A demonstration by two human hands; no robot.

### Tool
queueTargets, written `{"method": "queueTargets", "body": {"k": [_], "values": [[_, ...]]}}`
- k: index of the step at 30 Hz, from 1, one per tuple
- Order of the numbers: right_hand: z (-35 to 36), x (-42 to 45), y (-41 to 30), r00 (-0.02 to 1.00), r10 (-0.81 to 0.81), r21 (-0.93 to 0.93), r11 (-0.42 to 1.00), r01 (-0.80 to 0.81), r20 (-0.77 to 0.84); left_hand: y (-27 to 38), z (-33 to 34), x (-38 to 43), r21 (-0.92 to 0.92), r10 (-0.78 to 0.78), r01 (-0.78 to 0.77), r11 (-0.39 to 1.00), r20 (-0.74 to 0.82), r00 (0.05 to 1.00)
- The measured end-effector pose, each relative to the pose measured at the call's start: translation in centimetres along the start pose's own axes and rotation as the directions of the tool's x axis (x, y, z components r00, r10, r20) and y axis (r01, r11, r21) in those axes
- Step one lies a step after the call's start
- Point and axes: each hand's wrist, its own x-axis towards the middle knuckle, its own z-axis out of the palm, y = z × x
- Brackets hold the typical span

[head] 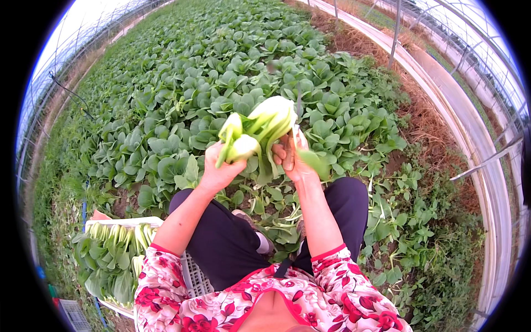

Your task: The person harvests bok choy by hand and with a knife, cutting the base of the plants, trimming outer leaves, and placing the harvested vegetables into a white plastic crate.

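Note:
My left hand [219, 169] grips several heads of bok choy [271, 114], their pale, thick bases turned up and away from me. Close beside the bunch, my right hand [293, 159] is closed around a small knife [299, 101], its thin blade pointing away from me and blurred. A loose, blurred bok choy leaf [316, 164] hangs at the right hand, its stalk running up along the fingers. Both hands are held above the gap between my bent knees. The right fingertips are near the outer stalks; whether they touch is unclear.
A white crate [124, 222] of stacked bok choy stands at my left. Under me is a grey plastic crate [195, 274]. Growing bok choy [232, 79] fills the bed ahead, and cut leaves [282, 230] litter the ground between my feet. A metal greenhouse post [396, 35] rises at right.

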Motion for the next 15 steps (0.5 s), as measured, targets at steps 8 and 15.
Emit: {"method": "queueTargets", "body": {"k": [8, 15], "values": [[3.4, 0.1, -6.2, 0.993, -0.082, -0.549, 0.836, 0.023, -0.082, -1.4, -0.1, -0.3, -0.038, -0.130, 0.131, 0.991, 0.033, 0.991], [4.2, -0.2, -7.5, 0.937, -0.324, -0.938, -0.346, 0.012, 0.132, -2.2, -0.8, -0.4, 0.007, -0.168, 0.169, 0.986, 0.162, 0.972]]}}
